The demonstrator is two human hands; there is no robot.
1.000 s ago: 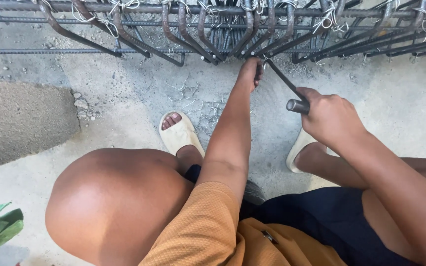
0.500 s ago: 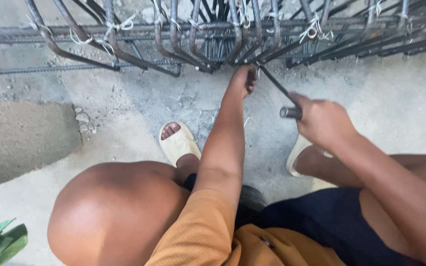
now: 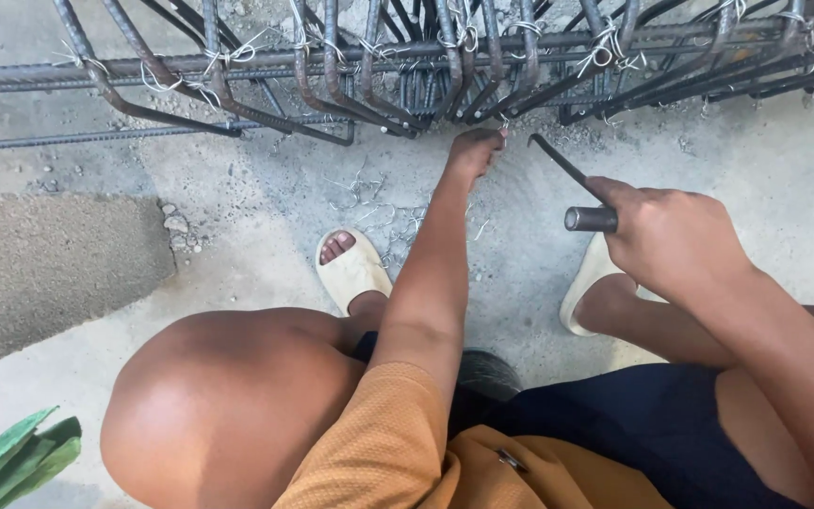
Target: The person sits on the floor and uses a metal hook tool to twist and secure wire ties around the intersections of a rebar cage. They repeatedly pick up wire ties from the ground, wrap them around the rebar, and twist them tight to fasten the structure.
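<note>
Hooked tying tool (image 3: 572,179): dark metal rod with a bent tip and a round barrel handle, sitting at 2 o'clock from frame centre. My right hand (image 3: 675,240) has its grip closed around the handle; the hooked tip points toward 11 o'clock, up at the rebar, and hangs in the air just short of it.

My left hand (image 3: 476,151) is stretched out to 12 o'clock, fingers bunched down at the foot of the rebar cage (image 3: 407,66). The fingertips look pinched together near a bit of pale tie wire (image 3: 504,123), but I cannot tell whether they actually hold it.

The cage runs across the whole top edge: ribbed long bars, bent stirrups, pale wire twists at the crossings.

Below it, a rough concrete floor (image 3: 237,188) with scattered wire offcuts (image 3: 369,188) and small stones. Cream slide sandals on both feet: left sandal (image 3: 352,271) just at 9 o'clock of my forearm, right sandal (image 3: 591,283) under the tool hand. Green leaves (image 3: 11,462) at 8 o'clock, in the corner.
</note>
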